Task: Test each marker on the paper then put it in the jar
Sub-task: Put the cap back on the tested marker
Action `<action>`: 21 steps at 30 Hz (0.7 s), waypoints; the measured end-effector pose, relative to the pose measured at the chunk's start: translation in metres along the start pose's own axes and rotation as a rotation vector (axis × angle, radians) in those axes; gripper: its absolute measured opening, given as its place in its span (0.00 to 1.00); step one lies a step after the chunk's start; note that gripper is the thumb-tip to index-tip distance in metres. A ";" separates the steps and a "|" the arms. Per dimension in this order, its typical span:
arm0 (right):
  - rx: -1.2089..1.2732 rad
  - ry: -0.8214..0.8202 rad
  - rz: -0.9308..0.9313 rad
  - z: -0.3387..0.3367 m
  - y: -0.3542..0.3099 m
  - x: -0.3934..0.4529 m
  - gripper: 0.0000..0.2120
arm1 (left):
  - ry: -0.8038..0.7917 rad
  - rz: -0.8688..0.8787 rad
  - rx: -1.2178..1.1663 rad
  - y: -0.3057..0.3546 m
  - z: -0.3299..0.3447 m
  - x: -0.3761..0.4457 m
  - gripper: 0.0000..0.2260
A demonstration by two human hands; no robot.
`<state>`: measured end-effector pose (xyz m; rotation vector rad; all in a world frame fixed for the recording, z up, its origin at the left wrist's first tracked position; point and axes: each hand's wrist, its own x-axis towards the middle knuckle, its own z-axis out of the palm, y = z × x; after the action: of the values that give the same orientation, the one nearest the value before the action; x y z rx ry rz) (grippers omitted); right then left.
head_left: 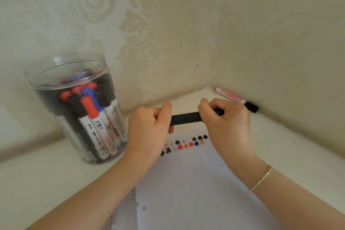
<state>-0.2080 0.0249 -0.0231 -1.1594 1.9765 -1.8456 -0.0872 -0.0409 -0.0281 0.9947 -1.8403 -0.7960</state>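
Note:
A black marker (186, 118) lies level between both hands above the top edge of the white paper (194, 188). My left hand (149, 127) grips its left end and my right hand (225, 117) grips its right end. Below the hands, a row of small black, red and blue test marks (184, 144) runs across the paper. A clear plastic jar (61, 73) stands open at the left, holding several capped black, red and blue markers. Another marker (236, 99), white with red print and a black cap, lies by the right wall.
The white surface (46, 179) sits in a corner, with patterned wallpaper walls close behind and to the right. A thin bracelet (261, 178) is on my right wrist. The paper has punched holes near its lower left.

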 end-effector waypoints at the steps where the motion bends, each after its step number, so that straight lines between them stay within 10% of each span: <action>1: -0.001 0.000 0.028 0.000 -0.001 -0.002 0.21 | -0.004 0.009 0.023 0.003 -0.002 0.000 0.25; 10: 0.529 -0.279 0.495 0.018 -0.039 -0.006 0.19 | 0.079 0.445 0.779 0.099 -0.054 0.052 0.22; 21: 0.289 -0.462 0.315 0.085 -0.154 0.049 0.20 | 0.163 0.149 -0.144 0.090 -0.153 0.089 0.15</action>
<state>-0.1266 -0.0575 0.1172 -1.0051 1.4806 -1.4776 -0.0044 -0.0947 0.1445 0.7973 -1.6706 -0.7247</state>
